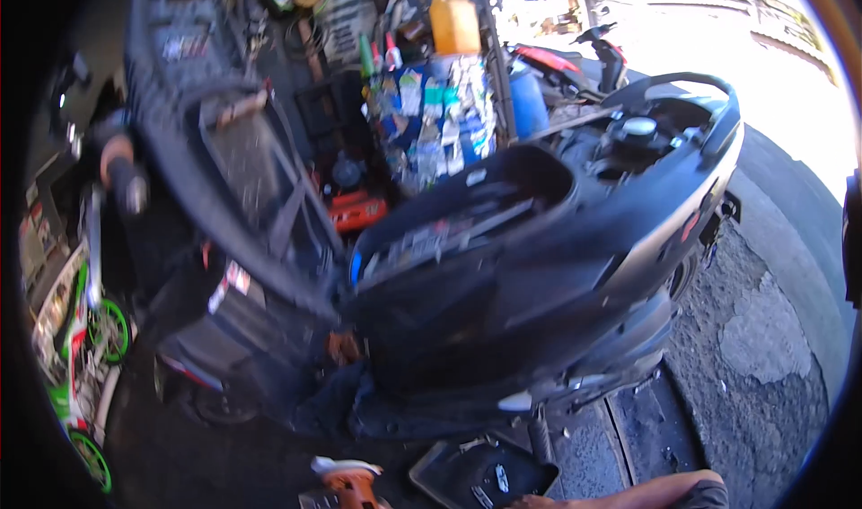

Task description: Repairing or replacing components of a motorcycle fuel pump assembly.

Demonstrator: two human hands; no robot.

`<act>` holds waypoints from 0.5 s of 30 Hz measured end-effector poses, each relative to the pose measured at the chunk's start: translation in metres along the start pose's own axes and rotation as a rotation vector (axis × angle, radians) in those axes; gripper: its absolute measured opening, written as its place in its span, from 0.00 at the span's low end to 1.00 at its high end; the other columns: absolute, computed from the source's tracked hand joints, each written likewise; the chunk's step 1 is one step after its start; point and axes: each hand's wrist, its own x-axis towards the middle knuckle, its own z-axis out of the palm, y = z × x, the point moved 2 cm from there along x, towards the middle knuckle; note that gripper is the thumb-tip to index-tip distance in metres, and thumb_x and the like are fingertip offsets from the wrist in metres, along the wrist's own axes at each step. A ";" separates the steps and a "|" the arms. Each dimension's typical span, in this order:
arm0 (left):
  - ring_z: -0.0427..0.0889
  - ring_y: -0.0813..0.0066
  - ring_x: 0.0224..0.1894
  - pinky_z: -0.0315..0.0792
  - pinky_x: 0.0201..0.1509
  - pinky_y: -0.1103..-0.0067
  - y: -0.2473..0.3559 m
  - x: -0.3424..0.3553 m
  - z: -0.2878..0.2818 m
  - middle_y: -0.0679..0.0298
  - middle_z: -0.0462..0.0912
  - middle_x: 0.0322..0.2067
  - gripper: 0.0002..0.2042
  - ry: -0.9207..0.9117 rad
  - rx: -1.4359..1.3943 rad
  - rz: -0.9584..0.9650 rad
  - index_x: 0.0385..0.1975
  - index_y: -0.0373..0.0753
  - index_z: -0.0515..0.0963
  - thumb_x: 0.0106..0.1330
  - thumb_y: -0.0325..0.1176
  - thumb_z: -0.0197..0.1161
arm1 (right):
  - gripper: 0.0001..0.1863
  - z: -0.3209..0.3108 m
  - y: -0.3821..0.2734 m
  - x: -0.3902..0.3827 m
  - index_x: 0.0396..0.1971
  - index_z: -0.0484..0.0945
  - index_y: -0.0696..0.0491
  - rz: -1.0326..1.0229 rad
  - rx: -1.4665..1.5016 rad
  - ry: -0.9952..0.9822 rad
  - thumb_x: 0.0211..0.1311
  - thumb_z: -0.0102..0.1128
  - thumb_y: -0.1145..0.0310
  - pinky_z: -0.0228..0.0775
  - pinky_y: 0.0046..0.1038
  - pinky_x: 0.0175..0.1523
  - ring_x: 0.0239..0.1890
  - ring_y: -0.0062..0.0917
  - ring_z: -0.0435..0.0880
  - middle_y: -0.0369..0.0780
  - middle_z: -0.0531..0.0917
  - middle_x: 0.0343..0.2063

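Observation:
My right hand is mostly cut off at the lower edge, its forearm entering from the lower right, beside a black tray with small metal items in it; its fingers are too hidden to read. My left hand is out of view. Left of the tray is an orange-and-white tool. Above them stands a dark scooter with its seat raised, its storage compartment open with objects inside, and the filler area uncovered at the rear.
Behind the scooter are a drum covered in wrappers, a yellow jerrycan, a blue barrel and an orange machine. A green-and-white small motorbike stands left, a red scooter beyond. Broken pavement lies right.

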 end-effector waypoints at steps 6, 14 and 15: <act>0.75 0.64 0.36 0.76 0.33 0.71 0.038 0.033 0.162 0.54 0.74 0.40 0.23 -0.078 0.168 -0.090 0.50 0.30 0.68 0.67 0.46 0.55 | 0.18 0.026 -0.011 0.002 0.47 0.80 0.51 0.264 0.335 -0.012 0.62 0.56 0.57 0.77 0.40 0.37 0.34 0.39 0.84 0.43 0.84 0.36; 0.76 0.65 0.35 0.76 0.32 0.71 0.114 -0.086 0.378 0.54 0.75 0.39 0.23 0.043 0.069 0.228 0.50 0.31 0.69 0.67 0.46 0.55 | 0.20 -0.104 -0.022 -0.079 0.49 0.80 0.51 0.343 0.339 -0.257 0.55 0.63 0.62 0.75 0.35 0.39 0.34 0.38 0.82 0.43 0.83 0.40; 0.76 0.65 0.35 0.76 0.32 0.71 0.115 -0.101 0.399 0.54 0.75 0.39 0.23 0.076 0.020 0.302 0.50 0.32 0.69 0.67 0.46 0.56 | 0.20 -0.138 -0.006 -0.098 0.49 0.80 0.51 0.330 0.306 -0.310 0.56 0.63 0.62 0.75 0.34 0.39 0.34 0.37 0.82 0.43 0.83 0.39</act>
